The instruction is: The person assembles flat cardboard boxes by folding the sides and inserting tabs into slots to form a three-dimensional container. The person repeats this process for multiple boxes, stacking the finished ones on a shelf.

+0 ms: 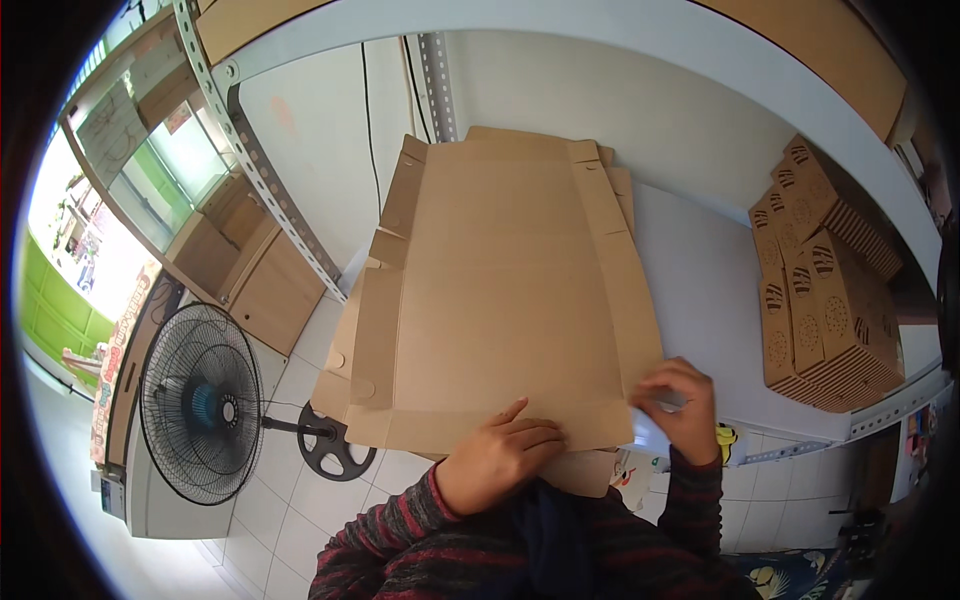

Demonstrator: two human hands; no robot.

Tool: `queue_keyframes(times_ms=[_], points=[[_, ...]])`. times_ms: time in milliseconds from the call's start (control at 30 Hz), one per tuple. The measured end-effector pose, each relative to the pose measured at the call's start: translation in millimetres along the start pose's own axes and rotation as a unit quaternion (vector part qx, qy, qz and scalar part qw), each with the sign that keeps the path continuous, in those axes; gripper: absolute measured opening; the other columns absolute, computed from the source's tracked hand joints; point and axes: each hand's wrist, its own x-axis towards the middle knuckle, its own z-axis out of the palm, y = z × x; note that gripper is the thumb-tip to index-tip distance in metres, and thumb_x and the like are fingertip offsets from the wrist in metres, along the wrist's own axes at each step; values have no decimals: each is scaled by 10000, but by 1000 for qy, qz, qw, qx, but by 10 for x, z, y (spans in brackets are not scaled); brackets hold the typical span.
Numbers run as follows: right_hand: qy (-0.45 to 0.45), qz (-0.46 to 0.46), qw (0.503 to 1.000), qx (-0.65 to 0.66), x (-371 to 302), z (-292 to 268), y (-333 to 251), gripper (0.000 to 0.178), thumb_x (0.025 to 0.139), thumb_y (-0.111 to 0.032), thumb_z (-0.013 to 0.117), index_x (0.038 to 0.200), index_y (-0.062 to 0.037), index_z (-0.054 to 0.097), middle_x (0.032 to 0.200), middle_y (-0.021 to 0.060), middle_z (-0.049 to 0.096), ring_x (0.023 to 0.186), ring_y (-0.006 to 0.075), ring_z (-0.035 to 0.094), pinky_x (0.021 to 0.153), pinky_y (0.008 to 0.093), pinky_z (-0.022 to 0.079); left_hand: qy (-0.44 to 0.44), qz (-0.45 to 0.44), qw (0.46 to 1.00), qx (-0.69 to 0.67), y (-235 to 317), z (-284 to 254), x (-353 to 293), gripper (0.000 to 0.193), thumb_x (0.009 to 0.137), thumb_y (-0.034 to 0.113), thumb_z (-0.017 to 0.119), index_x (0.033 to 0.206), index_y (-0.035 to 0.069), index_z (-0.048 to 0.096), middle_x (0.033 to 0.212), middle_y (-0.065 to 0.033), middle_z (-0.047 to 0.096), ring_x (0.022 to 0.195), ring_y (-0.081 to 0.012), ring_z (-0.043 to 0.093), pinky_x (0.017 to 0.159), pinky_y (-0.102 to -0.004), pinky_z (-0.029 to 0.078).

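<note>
- Cardboard blank (500, 270) is lying flat and unfolded in front of both grips, its near edge running under the left one, slotted flaps showing along both long sides.
- Left grip (505, 455) is resting on that near edge, index finger sticking out, other fingers bending over the card. Can't tell if the thumb is pinching the edge from below.
- Right grip (682, 405) is hovering at or just beside the blank's near right corner, fingers curling toward the thumb, partly blurred. Can't tell if it is touching the card or holding anything.
- More brown card (335, 365) is poking out from under the blank, ahead and left of the left grip.
- Table (690, 270), pale and smooth, is showing beyond the right grip.
- Printed brown cartons (835, 320) are sitting in stacks on it, right of the right grip.
- Black fan (200, 400) is standing well left of the left grip.
- White beam (800, 90) is crossing above, beyond both grips.
</note>
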Motion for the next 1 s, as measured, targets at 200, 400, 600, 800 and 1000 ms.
queue_keyframes(times_ms=[200, 400, 600, 800, 1000], points=[[-41, -73, 996, -26, 58, 240, -98, 236, 702, -102, 798, 896, -39, 678, 864, 84, 652, 752, 249, 610, 699, 333, 490, 8, -22, 1000, -10, -46, 59, -16, 357, 803, 93, 622, 1155, 40, 609, 1194, -93, 626, 1188, -250, 566, 1075, -538, 360], [119, 162, 978, 58, 199, -102, 305, 310, 918, -247, 623, 1134, -27, 590, 931, 75, 675, 814, 157, 614, 725, 294, 489, 28, -33, 999, 20, -63, 19, -59, 426, 809, 82, 601, 1231, 35, 574, 1295, -124, 567, 1270, -313, 492, 1069, -535, 367], [23, 80, 975, 208, 337, -53, 95, 470, 976, -351, 543, 1284, 0, 494, 1094, 140, 672, 964, 200, 637, 847, 328, 487, 28, -37, 999, -7, -107, 74, -94, 463, 796, 86, 604, 1255, 40, 565, 1315, -121, 562, 1304, -316, 465, 1062, -539, 372], [-148, -17, 988, 29, 454, 190, -57, 477, 879, -259, 693, 1222, 42, 553, 1153, 159, 664, 1017, 225, 649, 884, 330, 495, 23, -37, 999, -3, -122, 100, -117, 493, 781, 82, 604, 1271, 48, 560, 1330, -120, 557, 1311, -307, 462, 1078, -530, 358], [-55, 46, 997, 39, 796, 74, 14, 407, 887, -207, 667, 1221, 0, 563, 1081, 166, 681, 947, 241, 674, 835, 347, 520, 25, -45, 999, -20, -157, 136, -157, 494, 786, 64, 586, 1279, 54, 557, 1352, -110, 545, 1323, -306, 447, 1091, -531, 341]])
